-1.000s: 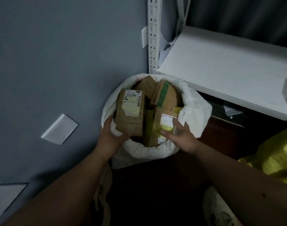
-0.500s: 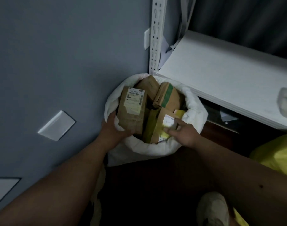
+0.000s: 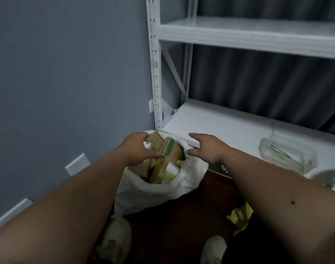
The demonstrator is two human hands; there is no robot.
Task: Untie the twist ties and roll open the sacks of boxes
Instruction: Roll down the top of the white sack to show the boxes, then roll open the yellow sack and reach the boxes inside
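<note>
Standing at the foot of a white shelf rack [image 3: 239, 35], a white sack [image 3: 153, 191] with its mouth rolled open holds brown boxes [image 3: 172, 151], some with green tape and white labels. We see the left hand [image 3: 136, 149] resting on the boxes at the sack's far left, fingers curled over a box top. The right hand [image 3: 204, 147] hovers just beside the sack's right rim, fingers straight and spread, gripping nothing. A clear plastic tub [image 3: 288, 155] sits on the lower shelf, well apart.

Matt white woven-plastic sack [image 3: 155, 191], brown cardboard boxes [image 3: 172, 151], painted metal shelving [image 3: 239, 33]
</note>
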